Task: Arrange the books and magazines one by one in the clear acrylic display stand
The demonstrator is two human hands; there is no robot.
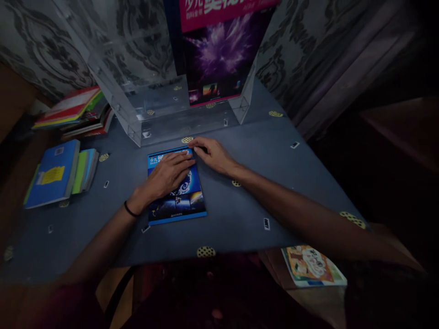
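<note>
A blue book [187, 201] with a space-themed cover lies closed and flat on the grey-blue tablecloth [240, 219]. My left hand [170, 172] rests on the upper part of its cover, palm down and fingers stretched out, hiding part of the title. A dark band circles that wrist. At the book's top right corner is my right hand [212, 154], its fingers bent, with the fingertips at or just beside the edge. Whether those fingers pinch the corner or only touch it, I cannot tell.
Behind the book stands a clear acrylic rack [128, 121], holding a purple and pink book [219, 59] upright. Stacked books [73, 109] and a blue book pile [55, 171] lie at the left. Below the table's right front edge is another book [313, 265].
</note>
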